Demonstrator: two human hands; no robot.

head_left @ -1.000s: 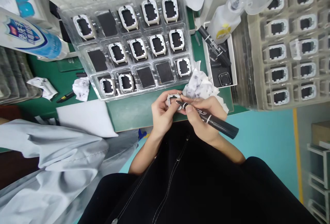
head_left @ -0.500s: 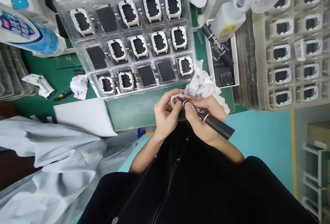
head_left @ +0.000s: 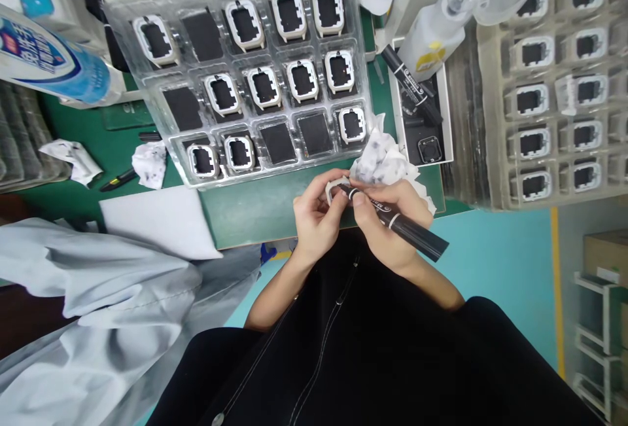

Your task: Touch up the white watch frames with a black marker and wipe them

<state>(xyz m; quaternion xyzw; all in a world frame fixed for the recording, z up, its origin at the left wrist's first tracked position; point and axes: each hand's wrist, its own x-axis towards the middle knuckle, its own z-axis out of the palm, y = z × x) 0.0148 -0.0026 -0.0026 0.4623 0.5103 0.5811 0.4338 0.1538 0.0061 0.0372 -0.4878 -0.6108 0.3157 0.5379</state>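
My left hand is closed round a small white watch-case frame at the near edge of the green mat. My right hand grips a black marker pen like a pencil, its tip touching the frame. A crumpled ink-stained tissue lies just behind both hands. Beyond it sits a clear plastic tray with several white frames in its pockets and some bare pockets.
A small white box at the right holds another black marker and a dark part. A stack of trays with more frames stands at far right. A white bottle, a blue-labelled tube, crumpled tissues and grey cloth lie around.
The hands and frame shifted slightly right in view over the second. The pen tip has stayed on the frame with only small movement.
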